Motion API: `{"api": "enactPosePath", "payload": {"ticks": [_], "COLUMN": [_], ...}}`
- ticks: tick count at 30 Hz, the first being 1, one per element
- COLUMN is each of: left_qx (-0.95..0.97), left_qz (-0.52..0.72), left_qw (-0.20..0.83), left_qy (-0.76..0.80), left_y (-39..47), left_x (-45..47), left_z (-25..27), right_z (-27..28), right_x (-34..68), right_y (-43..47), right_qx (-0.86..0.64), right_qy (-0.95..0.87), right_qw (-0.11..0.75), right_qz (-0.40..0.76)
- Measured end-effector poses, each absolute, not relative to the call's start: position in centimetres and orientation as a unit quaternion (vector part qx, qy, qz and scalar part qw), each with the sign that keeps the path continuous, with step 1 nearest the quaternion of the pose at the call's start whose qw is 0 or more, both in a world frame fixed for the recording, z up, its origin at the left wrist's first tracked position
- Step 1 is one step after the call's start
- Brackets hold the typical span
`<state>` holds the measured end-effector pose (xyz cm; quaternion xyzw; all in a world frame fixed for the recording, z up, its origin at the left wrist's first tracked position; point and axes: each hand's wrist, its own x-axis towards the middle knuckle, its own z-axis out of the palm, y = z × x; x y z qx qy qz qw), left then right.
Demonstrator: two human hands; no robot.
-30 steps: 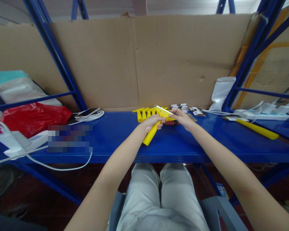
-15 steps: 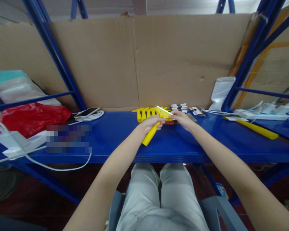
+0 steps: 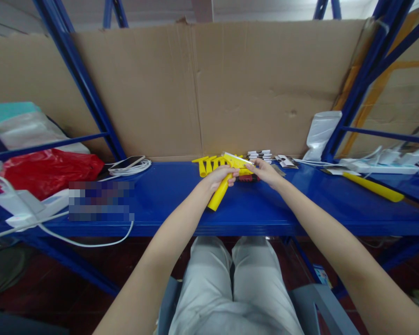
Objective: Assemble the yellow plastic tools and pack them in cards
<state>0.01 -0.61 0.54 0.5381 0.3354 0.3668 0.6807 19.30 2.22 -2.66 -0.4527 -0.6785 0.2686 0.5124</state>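
My left hand [image 3: 224, 176] is wrapped round the upper handle of a yellow scraper [image 3: 218, 197], whose handle slants down toward me. Across the scraper's broad head lies a pale, thin strip that looks like a blade. At the right end of that strip, the fingers of my right hand [image 3: 261, 170] are pinched together on the scraper's edge. Several more yellow scrapers [image 3: 202, 167] lie in a row just behind my left hand. A dark red tool [image 3: 247, 178] shows partly beneath the held scraper; its kind is hidden.
Small black-and-white packets [image 3: 260, 156] lie behind my right hand. A yellow long-shaped piece [image 3: 373, 187] and a white power strip [image 3: 384, 166] are at the right. A red bag [image 3: 52, 170] and white cables [image 3: 132, 167] sit left. Cardboard [image 3: 230, 88] walls the back of the blue shelf [image 3: 167, 204].
The scraper has turned slightly and shifted a little right in my left hand's hold. My right fingers have adjusted a little at the strip's right end.
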Motion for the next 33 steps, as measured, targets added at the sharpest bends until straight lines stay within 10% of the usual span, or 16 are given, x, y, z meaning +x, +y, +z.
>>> {"api": "enactPosePath", "payload": {"ticks": [7,15,33], "left_qx": [0.494,0.474,0.457], "left_qz": [0.401,0.426,0.427], "left_qw": [0.674,0.656,0.625], "left_qy": [0.375,0.404,0.468], "left_y": [0.6,1.5,2.4], "left_x": [-0.2,-0.5,-0.8], "left_z": [0.1,-0.5,-1.2], "right_z": [-2.9,-3.2,-0.1], "right_x": [23.0,23.4,23.8], "right_y": [3.8,2.8,2.1], "right_qx": [-0.541,-0.542,-0.381], "right_qy": [-0.771,-0.793,-0.496], "right_qw": [0.332,0.252,0.737], "right_qz": [0.047,0.119,0.255]}}
